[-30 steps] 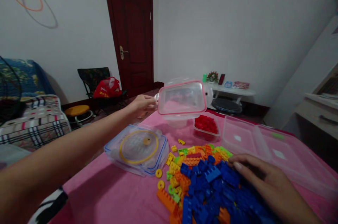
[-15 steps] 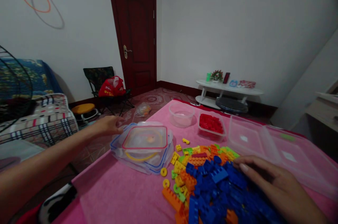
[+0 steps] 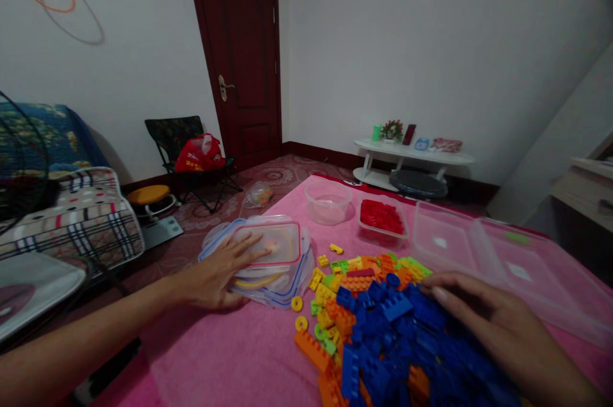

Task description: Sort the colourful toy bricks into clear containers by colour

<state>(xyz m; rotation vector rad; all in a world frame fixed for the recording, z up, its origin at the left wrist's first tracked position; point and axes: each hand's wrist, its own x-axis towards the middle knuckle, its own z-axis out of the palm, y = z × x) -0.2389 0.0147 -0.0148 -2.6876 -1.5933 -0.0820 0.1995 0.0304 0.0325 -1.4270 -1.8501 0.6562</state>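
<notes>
My left hand [image 3: 223,273] lies with spread fingers on a stack of clear plastic lids [image 3: 282,279], whose rims are blue, red and yellow. At the right, my right hand [image 3: 498,324] rests against the far right side of a heap of blue toy bricks [image 3: 412,330]. Its fingers are stretched forward and slightly curved, with nothing visible in them. Orange bricks [image 3: 313,353], yellow bricks [image 3: 325,295] and green ones spread along the heap's left and far sides. Two small yellow rings [image 3: 297,303] lie between the lids and the bricks.
Behind the bricks stand a round clear tub [image 3: 328,202] and a clear box of red bricks [image 3: 382,218]. Larger clear containers [image 3: 445,234] lie at the right. Pink cloth [image 3: 215,356] covers the table. Beyond are a folding chair [image 3: 175,138] and a white low table [image 3: 412,153].
My left hand has come down from beyond the lids' far left edge onto the stack, fingers spread. My right hand stays by the blue bricks. The view has shifted slightly.
</notes>
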